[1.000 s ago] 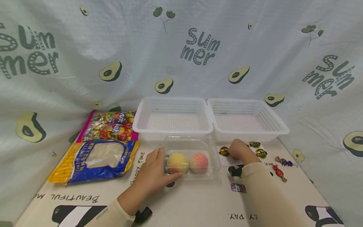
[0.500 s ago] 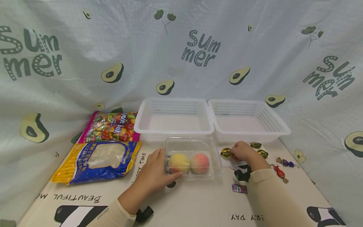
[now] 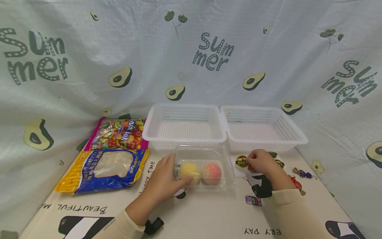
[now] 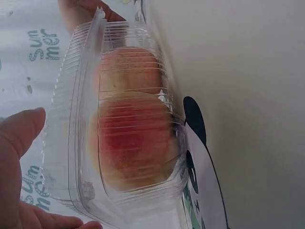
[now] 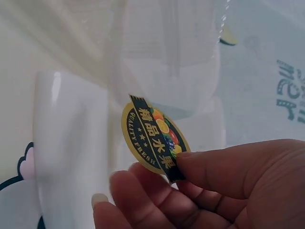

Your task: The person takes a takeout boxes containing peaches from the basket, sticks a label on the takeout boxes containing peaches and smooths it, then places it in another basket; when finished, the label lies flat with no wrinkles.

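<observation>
My left hand (image 3: 162,181) rests at the left end of a clear plastic clamshell box (image 3: 197,152), thumb stretched along its near side. Two peaches, one yellow (image 3: 189,172) and one pink (image 3: 212,173), sit inside; the left wrist view shows them through the ribbed plastic. To the right of the box, my right hand (image 3: 261,161) pinches a round black-and-gold sticker (image 5: 150,136) printed "QUALITY FRESH" with pictured fruit. Thumb and index finger hold its edge, and the sticker stands tilted. Under this hand lies a white sheet (image 3: 241,172) bearing several such stickers, partly hidden.
Two white plastic baskets, left (image 3: 186,139) and right (image 3: 265,142), stand side by side behind the box. At left lie a fruit candy bag (image 3: 119,134) and a blue-and-yellow bag (image 3: 102,172). Wrapped candies, one purple (image 3: 253,200) and one red (image 3: 295,182), lie at right.
My right hand has turned and drawn back to the right, and the sticker has come into view between its fingers. The left hand and the box stay in place; the head view has shifted slightly.
</observation>
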A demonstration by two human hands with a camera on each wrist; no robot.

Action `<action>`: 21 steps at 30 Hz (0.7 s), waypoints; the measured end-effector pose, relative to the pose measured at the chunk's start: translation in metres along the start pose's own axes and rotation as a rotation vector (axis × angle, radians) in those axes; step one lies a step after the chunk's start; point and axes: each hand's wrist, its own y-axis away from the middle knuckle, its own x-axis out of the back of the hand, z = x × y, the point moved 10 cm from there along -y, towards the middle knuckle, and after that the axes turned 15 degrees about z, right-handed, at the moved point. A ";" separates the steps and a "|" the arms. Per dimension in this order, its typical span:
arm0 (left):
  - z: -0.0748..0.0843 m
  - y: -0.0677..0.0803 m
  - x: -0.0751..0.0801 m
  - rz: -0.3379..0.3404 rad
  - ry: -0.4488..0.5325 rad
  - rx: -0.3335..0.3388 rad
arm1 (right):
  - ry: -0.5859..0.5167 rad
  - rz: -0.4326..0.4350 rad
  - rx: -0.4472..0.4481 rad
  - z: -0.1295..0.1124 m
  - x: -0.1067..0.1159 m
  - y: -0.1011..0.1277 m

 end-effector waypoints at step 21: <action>0.060 -0.030 -0.008 0.085 0.193 -0.103 | -0.425 0.009 0.171 -0.101 -0.027 0.040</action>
